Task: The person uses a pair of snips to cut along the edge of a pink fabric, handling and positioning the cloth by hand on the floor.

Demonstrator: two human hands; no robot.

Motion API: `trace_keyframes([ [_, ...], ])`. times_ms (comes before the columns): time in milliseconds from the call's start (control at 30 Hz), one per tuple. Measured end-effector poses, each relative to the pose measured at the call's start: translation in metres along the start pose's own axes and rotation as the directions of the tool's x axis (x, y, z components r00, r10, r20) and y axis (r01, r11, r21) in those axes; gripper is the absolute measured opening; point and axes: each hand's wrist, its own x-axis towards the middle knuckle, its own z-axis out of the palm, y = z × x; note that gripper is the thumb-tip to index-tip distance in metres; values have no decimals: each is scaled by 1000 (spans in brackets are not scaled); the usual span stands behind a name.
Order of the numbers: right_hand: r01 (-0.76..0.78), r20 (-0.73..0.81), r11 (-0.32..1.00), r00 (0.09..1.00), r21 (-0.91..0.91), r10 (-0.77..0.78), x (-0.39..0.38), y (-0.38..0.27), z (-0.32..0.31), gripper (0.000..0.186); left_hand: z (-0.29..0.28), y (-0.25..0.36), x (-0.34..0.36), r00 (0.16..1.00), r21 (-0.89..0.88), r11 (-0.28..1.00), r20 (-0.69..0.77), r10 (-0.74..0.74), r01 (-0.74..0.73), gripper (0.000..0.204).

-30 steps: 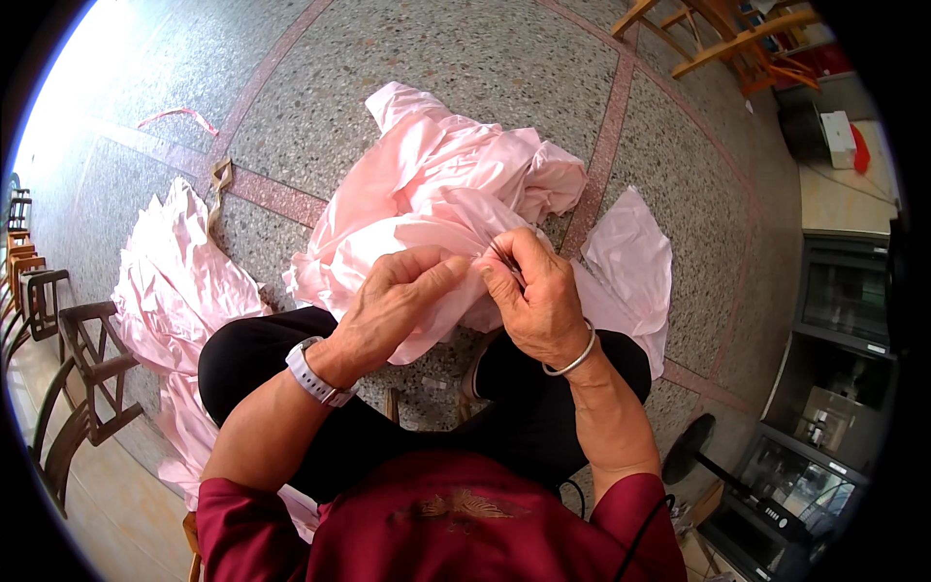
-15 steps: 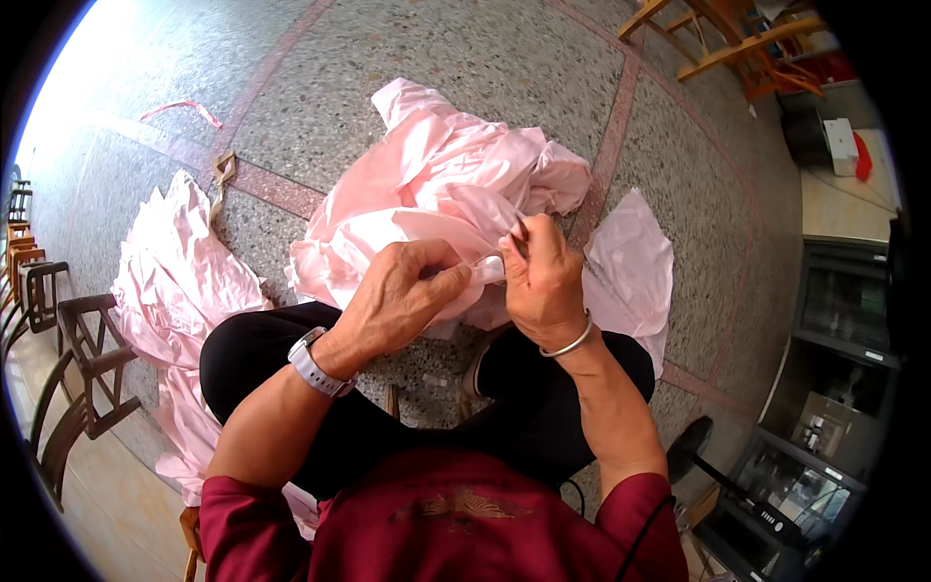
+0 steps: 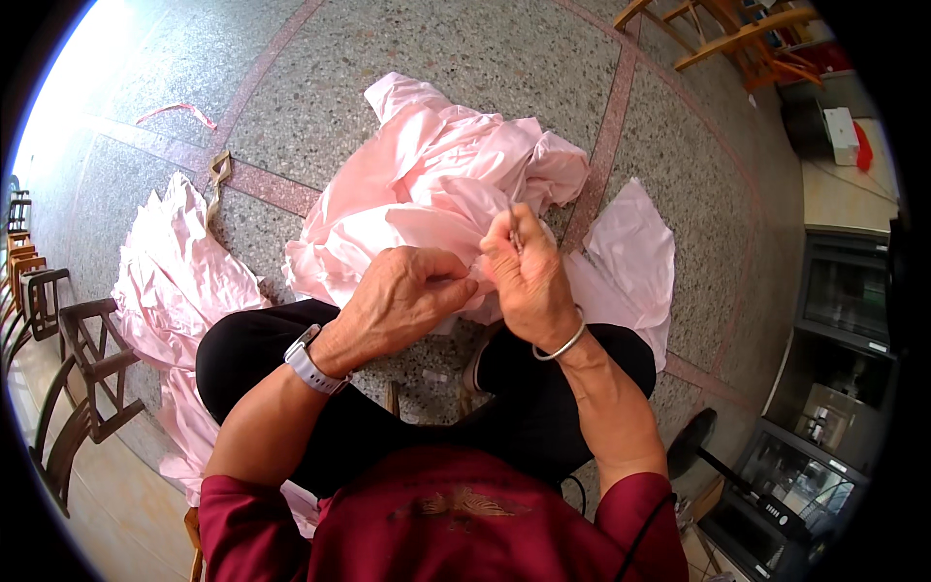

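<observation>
A large heap of pink fabric with gathered folds lies before my knees. My left hand is closed in a pinch on an edge of this pink fabric. Close beside it, my right hand is wrapped round a small, thin dark tool; its kind is mostly hidden by the fingers. The small gap between both hands shows a bit of pale fabric. A paler pink piece of cloth spreads out to the right of my right hand.
More crumpled pink fabric lies at the left, with a tan strip beside it and a pink strip farther off. Dark wooden stools stand at the left. A black fan and dark cabinets are at the right.
My right hand has shifted slightly left and turned, its fingers now higher around the tool. My left hand keeps its pinch almost in place.
</observation>
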Motion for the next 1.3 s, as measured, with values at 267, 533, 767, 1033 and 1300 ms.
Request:
trace_keyframes([
  [267,79,-30,927,997,366,-73,7,-5,1,18,-4,-3,7,998,-53,998,45,-39,42,29],
  [533,-137,109,883,989,448,99,-1,-18,3,19,-7,0,2,981,-95,993,190,-44,63,25],
  [767,-207,96,888,978,411,183,-5,-18,-7,17,-9,3,-1,979,-70,997,203,-28,43,24],
  [1033,-202,-42,878,969,435,244,2,-14,-46,21,-26,-2,-2,999,-101,995,41,-3,7,24],
  [1300,-436,218,895,886,90,410,-6,-20,-18,22,-17,-2,6,992,-129,984,-4,124,-124,22],
])
